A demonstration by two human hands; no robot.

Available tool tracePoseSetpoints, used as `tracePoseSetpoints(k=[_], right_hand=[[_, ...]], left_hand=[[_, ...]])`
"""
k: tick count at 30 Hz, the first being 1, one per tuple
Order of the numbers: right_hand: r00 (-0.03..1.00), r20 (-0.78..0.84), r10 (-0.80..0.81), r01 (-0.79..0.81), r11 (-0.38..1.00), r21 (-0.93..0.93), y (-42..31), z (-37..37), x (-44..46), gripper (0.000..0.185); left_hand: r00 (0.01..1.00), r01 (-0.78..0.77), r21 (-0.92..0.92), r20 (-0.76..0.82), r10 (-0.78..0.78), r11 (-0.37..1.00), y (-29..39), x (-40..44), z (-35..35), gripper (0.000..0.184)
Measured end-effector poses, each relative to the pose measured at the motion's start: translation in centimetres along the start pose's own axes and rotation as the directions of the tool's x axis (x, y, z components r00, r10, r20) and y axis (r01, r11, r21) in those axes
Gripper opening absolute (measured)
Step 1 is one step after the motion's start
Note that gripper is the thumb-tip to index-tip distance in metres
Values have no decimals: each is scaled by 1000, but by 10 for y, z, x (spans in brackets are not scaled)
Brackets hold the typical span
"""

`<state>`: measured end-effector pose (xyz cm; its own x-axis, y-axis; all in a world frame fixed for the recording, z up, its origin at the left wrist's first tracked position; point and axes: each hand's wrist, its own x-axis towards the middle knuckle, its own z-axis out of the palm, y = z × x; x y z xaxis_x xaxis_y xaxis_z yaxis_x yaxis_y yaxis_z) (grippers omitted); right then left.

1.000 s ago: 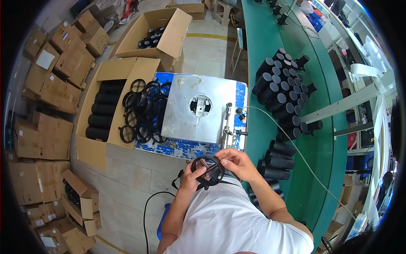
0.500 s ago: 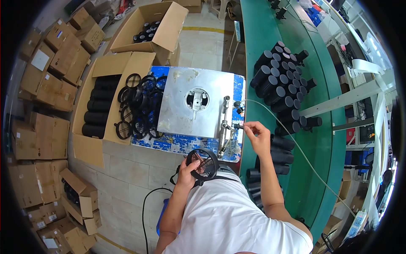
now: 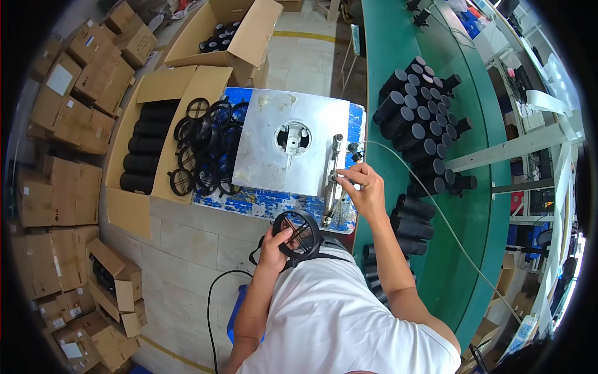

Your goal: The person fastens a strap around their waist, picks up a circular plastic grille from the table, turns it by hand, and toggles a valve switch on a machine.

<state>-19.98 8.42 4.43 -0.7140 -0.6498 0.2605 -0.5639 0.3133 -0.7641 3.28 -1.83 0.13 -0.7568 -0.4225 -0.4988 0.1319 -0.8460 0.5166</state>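
head camera | worn on head | faces forward and down | wide view, worktable near, floor beyond

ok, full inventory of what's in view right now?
held ring: one, black, left hand
metal fitting: one, silvery, right of plate
metal plate: one, silver, on worn blue surface
loose rings: many, black, left of plate
boxed cylinders: about five, black, open carton
bench cylinders: dozens, black, green bench
other cartons: many, brown, mostly far left
thin hose: one, pale, across bench
left hand: one, gripping ring
right hand: one, at fitting
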Motion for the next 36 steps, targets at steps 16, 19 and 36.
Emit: tracePoseSetpoints(k=[16,19,36], right_hand=[[993,4,-121,121,986,-113,4,2,4,17],[991,2,-134,134,984,-116,5,2,4,17],[981,-47,-186,181,979,-92,7,6,2,12]], left_hand=[[1000,19,-8,0,-19,1000,0,4,-2,14],[1000,20,-7,7,-20,1000,-3,6,-4,13],[1000,22,43,-3,-22,999,-4,11,-9,20]])
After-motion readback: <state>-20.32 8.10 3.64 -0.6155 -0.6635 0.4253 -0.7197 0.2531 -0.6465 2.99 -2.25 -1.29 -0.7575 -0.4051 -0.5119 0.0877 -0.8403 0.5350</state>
